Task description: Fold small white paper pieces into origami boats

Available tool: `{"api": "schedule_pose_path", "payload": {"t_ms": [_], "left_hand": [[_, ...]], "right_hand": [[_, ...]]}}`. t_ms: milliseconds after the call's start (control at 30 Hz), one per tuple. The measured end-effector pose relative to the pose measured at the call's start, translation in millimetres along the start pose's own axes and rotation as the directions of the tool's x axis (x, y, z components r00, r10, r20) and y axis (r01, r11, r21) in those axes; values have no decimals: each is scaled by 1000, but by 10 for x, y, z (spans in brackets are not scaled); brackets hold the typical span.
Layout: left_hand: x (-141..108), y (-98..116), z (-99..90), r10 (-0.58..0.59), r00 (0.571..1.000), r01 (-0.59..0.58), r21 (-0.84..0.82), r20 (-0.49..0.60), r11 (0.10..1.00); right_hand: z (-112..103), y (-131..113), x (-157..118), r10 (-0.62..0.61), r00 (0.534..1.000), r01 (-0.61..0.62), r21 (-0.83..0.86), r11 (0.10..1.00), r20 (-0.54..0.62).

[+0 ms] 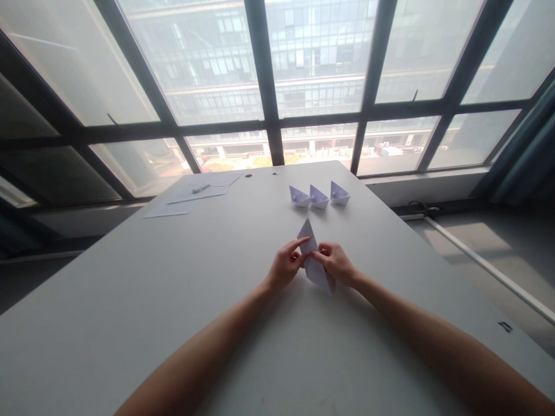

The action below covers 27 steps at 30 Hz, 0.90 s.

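Between my two hands, above the table, is a piece of folded white paper (318, 274) with pointed ends, tilted with one tip away from me. My left hand (286, 263) grips its left edge, the index finger lying along the paper's face. On the other side my right hand (336, 261) pinches the paper near its middle, thumb on the front. Fingers behind the sheet are partly hidden. Beyond the hands stand three folded paper boats, a left one (300, 198), a middle one (319, 199) and a right one (340, 195).
White paper sheets (173, 208) lie at the table's far left, with a small white object (200, 188) on top that I cannot make out. The white table (130, 300) reaches toward large windows. A dark mark (505, 327) shows near its right edge.
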<state>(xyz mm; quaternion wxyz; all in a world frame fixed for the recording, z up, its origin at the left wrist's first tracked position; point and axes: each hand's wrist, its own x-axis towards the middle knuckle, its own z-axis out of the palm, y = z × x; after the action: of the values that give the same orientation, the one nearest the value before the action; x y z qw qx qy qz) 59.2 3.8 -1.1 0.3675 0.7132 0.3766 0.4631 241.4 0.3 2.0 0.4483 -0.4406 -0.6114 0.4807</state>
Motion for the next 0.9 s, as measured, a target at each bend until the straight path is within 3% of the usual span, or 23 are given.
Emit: {"api": "schedule_pose_path", "payload": {"t_ms": [100, 300, 500, 600, 700, 900], "left_hand": [[-4, 48, 5, 41, 998, -37, 85, -41, 996], [-36, 91, 29, 65, 998, -66, 104, 12, 992], [-14, 48, 22, -130, 983, 134, -20, 130, 991], [10, 37, 4, -162, 973, 188, -155, 165, 970], [30, 51, -14, -195, 968, 232, -255, 159, 939], [36, 123, -33, -269, 956, 293, -284, 119, 913]], "right_hand": [[8, -17, 1, -5, 995, 6, 14, 1000, -101], [0, -36, 15, -123, 991, 125, 26, 992, -59], [-15, -37, -1, -66, 997, 64, 42, 997, 41], [-29, -35, -1, -92, 993, 90, 23, 996, 68], [-51, -41, 0, -102, 988, 101, 18, 995, 112], [-79, -48, 0, -53, 985, 43, 62, 997, 167]]}}
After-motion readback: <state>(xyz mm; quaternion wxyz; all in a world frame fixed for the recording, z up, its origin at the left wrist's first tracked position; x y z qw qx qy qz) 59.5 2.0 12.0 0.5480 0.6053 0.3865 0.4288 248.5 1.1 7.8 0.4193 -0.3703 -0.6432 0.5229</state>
